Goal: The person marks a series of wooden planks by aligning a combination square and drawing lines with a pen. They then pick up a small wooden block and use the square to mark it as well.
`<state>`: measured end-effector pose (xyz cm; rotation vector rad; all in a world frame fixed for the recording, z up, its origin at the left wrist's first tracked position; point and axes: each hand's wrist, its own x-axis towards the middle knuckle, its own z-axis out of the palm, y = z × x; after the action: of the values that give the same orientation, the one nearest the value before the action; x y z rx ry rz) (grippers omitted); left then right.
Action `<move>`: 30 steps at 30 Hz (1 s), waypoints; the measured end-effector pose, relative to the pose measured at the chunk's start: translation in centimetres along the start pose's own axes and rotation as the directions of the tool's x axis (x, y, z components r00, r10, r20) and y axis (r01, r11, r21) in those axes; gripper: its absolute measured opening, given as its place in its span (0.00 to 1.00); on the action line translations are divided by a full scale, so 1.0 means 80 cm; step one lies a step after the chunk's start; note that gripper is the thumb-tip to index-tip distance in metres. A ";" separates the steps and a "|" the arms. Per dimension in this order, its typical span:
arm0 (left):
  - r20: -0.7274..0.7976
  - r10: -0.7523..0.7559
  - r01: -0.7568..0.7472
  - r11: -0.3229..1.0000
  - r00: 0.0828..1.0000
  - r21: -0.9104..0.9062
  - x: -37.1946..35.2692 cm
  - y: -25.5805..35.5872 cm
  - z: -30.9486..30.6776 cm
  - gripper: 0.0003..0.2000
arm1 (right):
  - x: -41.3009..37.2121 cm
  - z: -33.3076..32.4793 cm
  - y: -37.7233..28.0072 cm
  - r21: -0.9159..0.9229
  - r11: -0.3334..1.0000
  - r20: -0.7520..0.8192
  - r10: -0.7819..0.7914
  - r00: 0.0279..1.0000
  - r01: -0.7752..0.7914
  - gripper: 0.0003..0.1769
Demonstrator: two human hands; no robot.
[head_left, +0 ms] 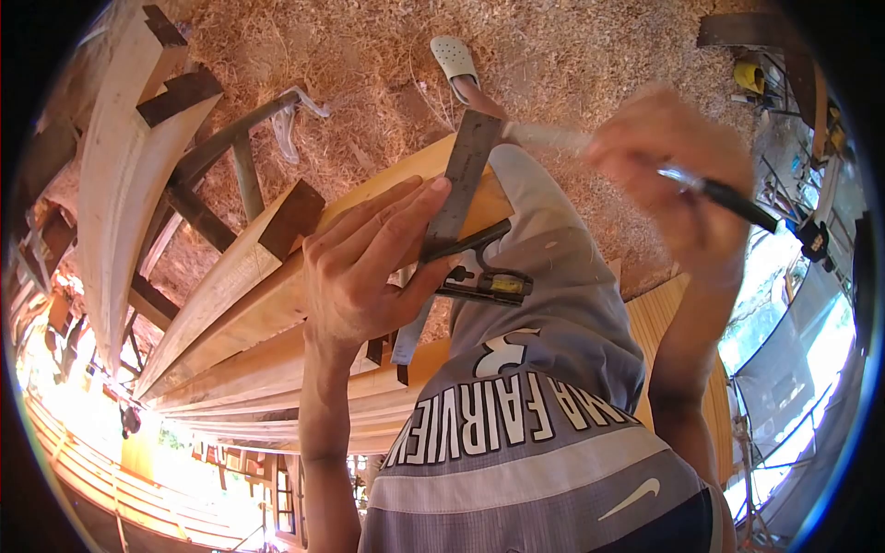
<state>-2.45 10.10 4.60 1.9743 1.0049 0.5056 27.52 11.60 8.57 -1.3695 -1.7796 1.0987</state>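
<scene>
My left hand [369,258] presses a combination square [463,175] against a pale wooden beam [387,198]. Its fingers lie along the steel blade, while the thumb rests at the black head [489,284] with its yellowish vial. The blade runs across the beam's end, near my knee. Off to the right and raised, my right hand [678,175] is smeared by motion, its fingers closed around a slim pen-like tool [737,203] with a black end and a shiny part. A whitish blurred streak reaches from this hand toward the blade's top; what it is I cannot tell.
More long shaped beams [138,157] with dark-ended blocks fan out at the left. A wooden trestle [244,170] stands among them. Wood shavings [369,55] cover the ground, where my foot in a pale clog [454,57] rests. A planked board [664,304] lies right of my leg.
</scene>
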 end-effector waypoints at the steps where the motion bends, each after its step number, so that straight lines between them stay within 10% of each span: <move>1: 0.002 -0.002 0.002 1.000 1.000 0.001 0.000 0.000 0.000 0.34 | -0.001 -0.009 -0.002 0.003 1.000 0.000 0.001 1.000 -0.001 0.06; 13: 0.021 0.026 -0.027 0.999 0.999 0.024 0.002 0.002 0.001 0.32 | -0.033 0.001 0.001 0.370 0.911 0.089 0.159 0.983 -0.181 0.04; 30: 0.006 0.000 0.000 1.000 1.000 0.005 0.003 0.000 0.001 0.31 | 0.001 0.025 0.010 0.224 0.972 0.148 -0.104 0.983 0.070 0.06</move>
<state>-2.28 10.24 4.52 1.9794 1.0032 0.4980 26.16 11.30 6.97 -1.0891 -1.7522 1.3431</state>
